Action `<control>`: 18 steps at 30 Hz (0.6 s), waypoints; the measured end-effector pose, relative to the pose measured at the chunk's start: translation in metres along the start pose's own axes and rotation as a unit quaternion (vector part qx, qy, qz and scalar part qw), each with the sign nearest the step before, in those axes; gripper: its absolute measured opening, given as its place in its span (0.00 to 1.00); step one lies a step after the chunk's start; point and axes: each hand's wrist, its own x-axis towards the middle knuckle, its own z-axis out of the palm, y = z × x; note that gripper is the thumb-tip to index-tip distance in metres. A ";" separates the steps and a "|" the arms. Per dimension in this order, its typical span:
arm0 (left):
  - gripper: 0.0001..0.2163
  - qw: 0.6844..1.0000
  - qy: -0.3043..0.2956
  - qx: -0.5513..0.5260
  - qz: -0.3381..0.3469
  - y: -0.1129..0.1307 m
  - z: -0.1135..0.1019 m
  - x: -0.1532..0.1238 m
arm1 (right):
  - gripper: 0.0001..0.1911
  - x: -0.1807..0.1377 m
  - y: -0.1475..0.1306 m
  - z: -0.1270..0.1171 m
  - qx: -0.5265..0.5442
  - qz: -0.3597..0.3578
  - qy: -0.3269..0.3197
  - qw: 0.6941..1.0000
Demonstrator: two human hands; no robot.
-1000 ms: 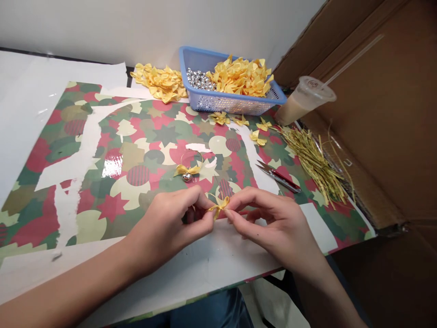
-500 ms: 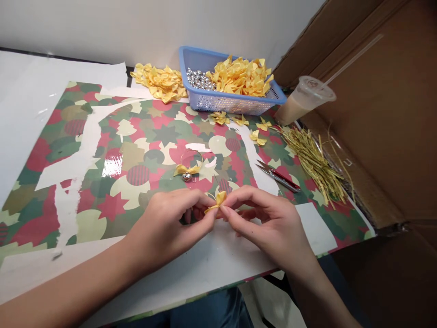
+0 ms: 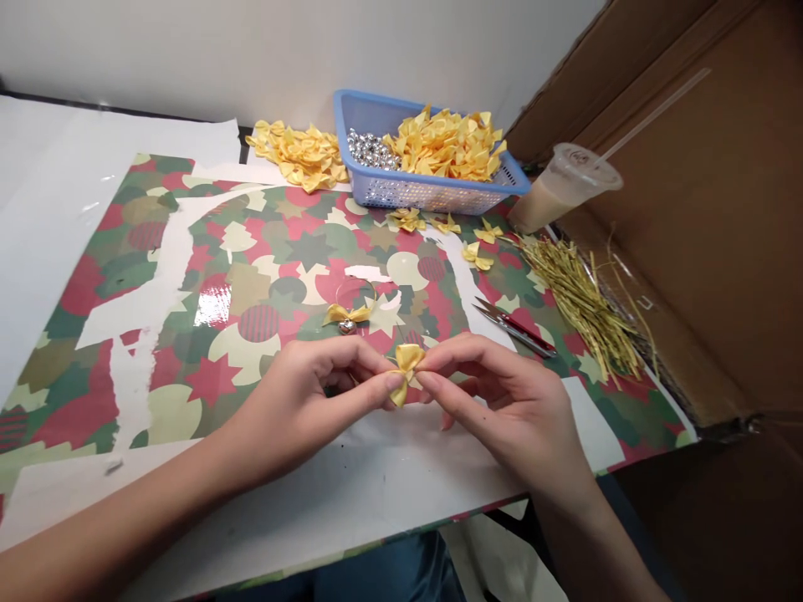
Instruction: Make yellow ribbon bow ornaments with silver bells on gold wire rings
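My left hand point(image 3: 314, 393) and my right hand point(image 3: 495, 401) meet over the near middle of the table, each pinching one side of a small yellow ribbon bow point(image 3: 406, 362). The bow stands face-up between my fingertips, a thin gold tie trailing from it. Just beyond my hands lies a finished yellow bow with a silver bell point(image 3: 344, 316) and a thin gold loop, on the patterned wrapping paper point(image 3: 188, 276).
A blue basket point(image 3: 376, 188) of yellow bows and silver bells sits at the back, a loose bow pile point(image 3: 301, 155) left of it. Red-handled scissors point(image 3: 514, 324), a gold tie bundle point(image 3: 577, 293), a lidded cup with straw point(image 3: 565, 184) and a cardboard wall point(image 3: 708, 209) are on the right.
The bow has turned from edge-on to face-up between my fingertips, and both hands have lifted it slightly away from me.
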 end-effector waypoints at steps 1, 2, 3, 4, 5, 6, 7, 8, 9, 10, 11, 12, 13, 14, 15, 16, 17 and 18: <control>0.07 1.000 -0.007 -0.012 -0.013 0.000 -0.002 0.000 | 0.01 -0.001 0.000 0.001 0.002 -0.003 0.010 1.000; 0.07 1.000 -0.012 -0.018 -0.021 0.000 -0.003 0.001 | 0.01 -0.002 0.000 0.003 0.005 -0.006 0.019 1.000; 0.07 0.999 -0.014 -0.020 -0.022 0.000 -0.004 0.001 | 0.02 -0.003 0.000 0.005 0.009 -0.009 0.025 1.000; 0.07 0.999 -0.015 -0.020 -0.020 -0.001 -0.004 0.001 | 0.02 -0.004 0.000 0.007 0.017 -0.011 0.028 0.999; 0.07 1.000 -0.017 -0.018 -0.014 -0.001 -0.005 0.001 | 0.02 -0.005 0.000 0.009 0.027 -0.009 0.027 0.999; 0.06 1.000 -0.016 -0.013 -0.006 -0.002 -0.005 0.001 | 0.03 -0.006 0.001 0.011 0.039 -0.004 0.018 0.999; 0.06 1.000 -0.014 -0.005 0.006 -0.002 -0.006 0.001 | 0.04 -0.007 0.001 0.013 0.051 0.004 0.005 0.999; 0.05 1.000 -0.010 0.008 0.019 -0.002 -0.006 0.002 | 0.05 -0.008 0.002 0.014 0.061 0.016 -0.012 0.998; 0.04 0.999 -0.003 0.026 0.035 -0.003 -0.007 0.002 | 0.07 -0.009 0.002 0.015 0.068 0.028 -0.032 0.997; 0.04 0.997 0.006 0.050 0.053 -0.003 -0.007 0.002 | 0.08 -0.009 0.003 0.015 0.070 0.039 -0.051 0.995; 0.04 0.994 0.016 0.076 0.073 -0.003 -0.008 0.002 | 0.09 -0.010 0.004 0.015 0.068 0.046 -0.064 0.995; 0.04 0.990 0.028 0.102 0.095 -0.003 -0.009 0.002 | 0.09 -0.010 0.004 0.015 0.064 0.050 -0.067 0.994; 0.04 0.984 0.041 0.127 0.117 -0.003 -0.009 0.002 | 0.09 -0.011 0.004 0.014 0.057 0.052 -0.063 0.995; 0.03 0.977 0.055 0.150 0.139 -0.004 -0.010 0.002 | 0.08 -0.011 0.004 0.014 0.048 0.051 -0.052 0.996; 0.03 0.970 0.068 0.171 0.158 -0.004 -0.010 0.002 | 0.07 -0.011 0.003 0.013 0.037 0.047 -0.038 0.997; 0.03 0.963 0.081 0.190 0.176 -0.005 -0.010 0.002 | 0.06 -0.012 0.003 0.013 0.025 0.043 -0.027 0.998; 0.03 0.955 0.092 0.208 0.191 -0.006 -0.010 0.002 | 0.05 -0.012 0.002 0.013 0.014 0.038 -0.019 0.999; 0.03 0.947 0.102 0.226 0.203 -0.007 -0.009 0.001 | 0.04 -0.012 0.001 0.014 0.005 0.033 -0.015 0.999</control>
